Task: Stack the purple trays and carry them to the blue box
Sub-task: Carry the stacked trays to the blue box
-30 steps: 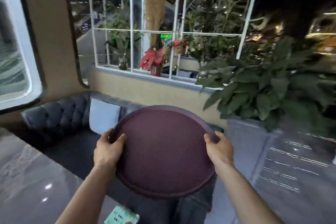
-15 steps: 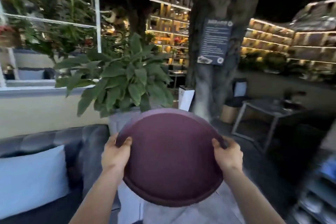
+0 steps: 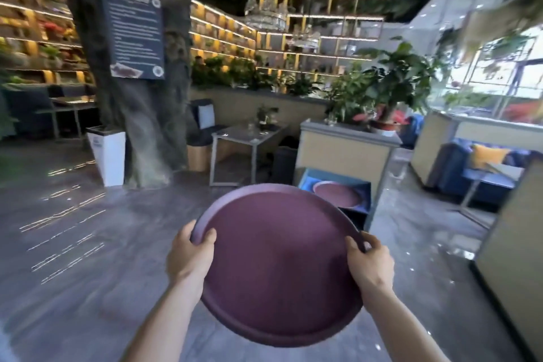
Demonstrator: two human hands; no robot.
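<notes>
I hold a round purple tray (image 3: 279,261) flat in front of my chest; whether more trays lie under it cannot be told. My left hand (image 3: 189,256) grips its left rim, thumb on top. My right hand (image 3: 368,263) grips the right rim the same way. Ahead and slightly right, just past the tray's far edge, the blue box (image 3: 360,185) stands on the floor with another purple tray (image 3: 338,194) lying inside it.
A beige planter counter (image 3: 343,150) with leafy plants stands right behind the box. A thick tree trunk (image 3: 132,114) and a white bin (image 3: 107,153) are to the left, a grey table (image 3: 249,135) behind. A beige partition (image 3: 508,232) closes the right side. Grey floor stretches ahead.
My view has swung right, from the sofa and window past the plant and tree trunk, to the open floor with the blue box. Both hands keep the same grip on the tray.
</notes>
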